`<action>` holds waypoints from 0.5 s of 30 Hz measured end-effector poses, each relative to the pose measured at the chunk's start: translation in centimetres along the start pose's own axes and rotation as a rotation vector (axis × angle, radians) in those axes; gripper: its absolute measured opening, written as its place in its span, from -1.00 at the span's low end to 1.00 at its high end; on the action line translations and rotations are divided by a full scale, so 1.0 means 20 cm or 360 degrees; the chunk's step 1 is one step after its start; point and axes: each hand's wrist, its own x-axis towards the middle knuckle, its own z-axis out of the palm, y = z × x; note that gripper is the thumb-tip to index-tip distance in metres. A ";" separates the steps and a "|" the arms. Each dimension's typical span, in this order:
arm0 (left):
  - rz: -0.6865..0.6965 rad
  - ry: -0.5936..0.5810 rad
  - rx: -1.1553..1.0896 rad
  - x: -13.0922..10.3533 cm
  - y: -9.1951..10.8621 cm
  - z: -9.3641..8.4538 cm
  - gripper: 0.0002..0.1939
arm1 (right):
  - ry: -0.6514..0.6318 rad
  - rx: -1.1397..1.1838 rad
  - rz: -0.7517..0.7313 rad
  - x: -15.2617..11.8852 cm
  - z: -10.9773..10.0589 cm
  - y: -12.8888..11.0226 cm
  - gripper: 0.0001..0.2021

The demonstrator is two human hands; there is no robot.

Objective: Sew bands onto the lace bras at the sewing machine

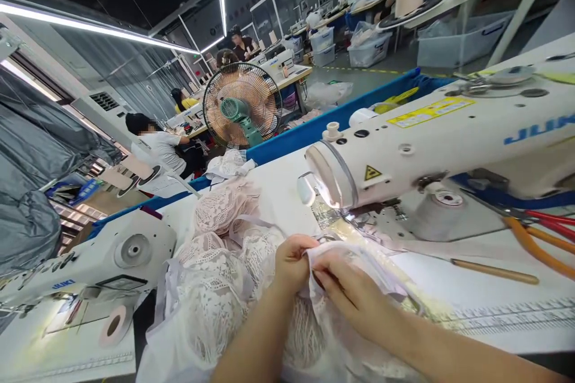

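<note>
My left hand [291, 262] is closed, pinching the edge of a pale lace-and-fabric bra [320, 305]. Beside it, my right hand [353, 290] grips the same edge between thumb and fingers. The bra hangs toward me over the table's front, partly hidden by my hands and forearms. A heap of white and pale pink lace bras [211, 281] lies against my left forearm. Just beyond my hands is the lit needle area of a white sewing machine [395, 149].
Right of my hands lie a wooden-handled tool [494, 271] and orange-handled scissors [534, 245]. A thread cone [438, 215] stands under the machine arm. Another sewing machine [99, 263] is at left. A green fan [242, 105] stands beyond the blue cloth trough [341, 116]; people sit at machines behind.
</note>
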 end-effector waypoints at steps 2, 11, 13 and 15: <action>-0.0112 -0.0029 -0.0212 0.02 0.01 -0.02 -0.99 | -0.0068 -0.0013 -0.0048 0.01 0.00 0.01 -0.83; -0.0111 0.0267 0.0176 0.06 0.04 -0.10 -0.93 | -0.0270 -0.0198 -0.0206 0.03 0.03 0.05 -0.81; -0.0216 0.0369 0.0479 0.05 0.08 -0.14 -0.87 | -0.0253 -0.0183 -0.0200 0.04 0.03 0.06 -0.81; -0.0421 0.0266 0.0623 0.04 0.14 -0.18 -0.86 | -0.0256 -0.0180 -0.0186 0.05 0.03 0.08 -0.80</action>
